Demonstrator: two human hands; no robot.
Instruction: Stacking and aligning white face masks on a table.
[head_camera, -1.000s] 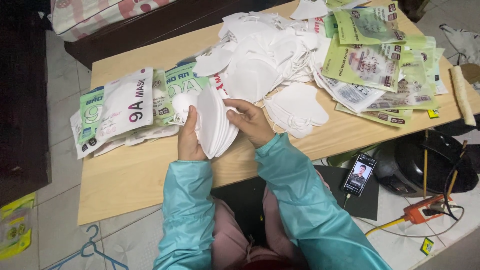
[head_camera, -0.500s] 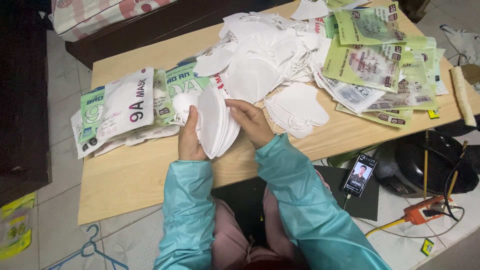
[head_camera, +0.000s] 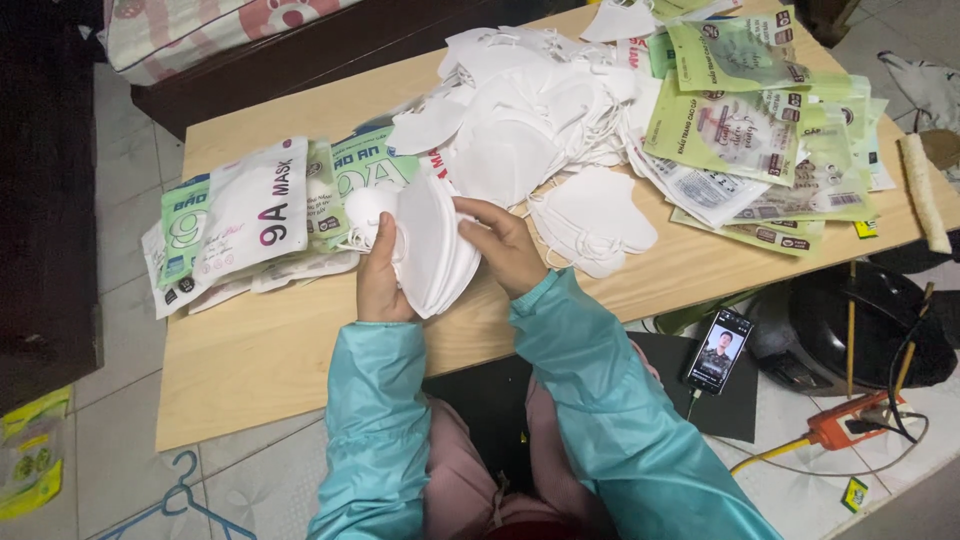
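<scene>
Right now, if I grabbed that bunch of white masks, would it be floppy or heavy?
Probably light and bendy: the stack of white masks is thin folded fabric, pinched between the left hand and right hand. It could slip and fan apart, since the layers look loose.

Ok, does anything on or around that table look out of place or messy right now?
Nothing looks damaged. The loose white masks lie in an untidy heap, not stacked, and the green packets are fanned askew toward the table's far right edge. Both hands hold a neat stack of masks. A phone lies on the floor.
</scene>
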